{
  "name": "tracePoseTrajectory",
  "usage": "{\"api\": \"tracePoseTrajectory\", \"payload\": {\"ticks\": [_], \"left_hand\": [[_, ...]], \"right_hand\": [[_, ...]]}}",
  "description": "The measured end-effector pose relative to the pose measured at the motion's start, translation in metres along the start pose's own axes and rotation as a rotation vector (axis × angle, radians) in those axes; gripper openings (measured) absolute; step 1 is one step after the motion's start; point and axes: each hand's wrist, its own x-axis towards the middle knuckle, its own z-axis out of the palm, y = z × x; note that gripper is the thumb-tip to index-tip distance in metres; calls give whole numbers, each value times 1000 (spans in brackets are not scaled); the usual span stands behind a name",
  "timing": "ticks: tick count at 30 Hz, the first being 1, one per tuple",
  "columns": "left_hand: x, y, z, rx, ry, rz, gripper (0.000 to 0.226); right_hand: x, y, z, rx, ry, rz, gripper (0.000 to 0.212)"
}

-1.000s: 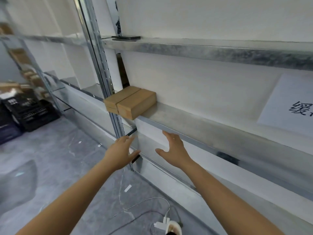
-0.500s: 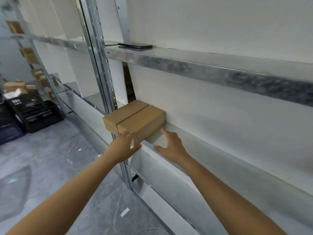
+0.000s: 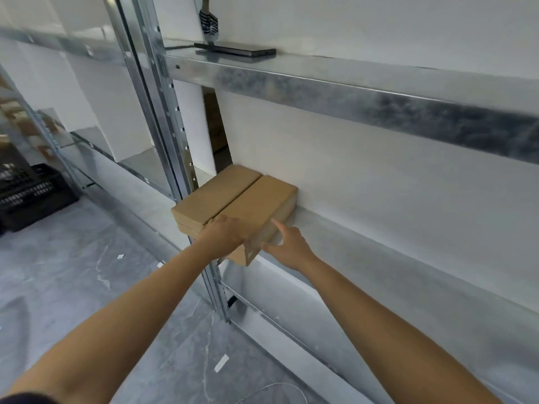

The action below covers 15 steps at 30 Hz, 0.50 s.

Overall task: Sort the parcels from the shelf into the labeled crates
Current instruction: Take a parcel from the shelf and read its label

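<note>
Left hand (image 3: 224, 234): grip clamped on parcel (image 3: 262, 205), on shelf (image 3: 350, 237).
Right hand (image 3: 287, 247): grip apart, touching parcel.
Black crate (image 3: 29, 196): contents, labels unreadable.

The near end of the right-hand parcel (image 3: 259, 199) is covered by the left hand (image 3: 224, 234), fingertips hidden. The black crate (image 3: 32, 196) is cropped by the left edge, its markings unreadable; boxes (image 3: 11, 107) far left are blurred.

Plain brown parcels (image 3: 233, 199), black crate (image 3: 29, 196)
</note>
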Motion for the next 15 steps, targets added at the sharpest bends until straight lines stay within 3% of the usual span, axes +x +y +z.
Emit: {"api": "tracePoseTrajectory", "payload": {"ticks": [4, 11, 15], "left_hand": [[42, -25, -2, 64, -121, 30, 53], [79, -28, 2, 190, -55, 105, 59], [86, -24, 4, 13, -124, 140, 81]], "right_hand": [[19, -15, 19, 18, 23, 87, 67], [39, -11, 37, -25, 62, 238, 64], [45, -8, 38, 24, 95, 288, 61]]}}
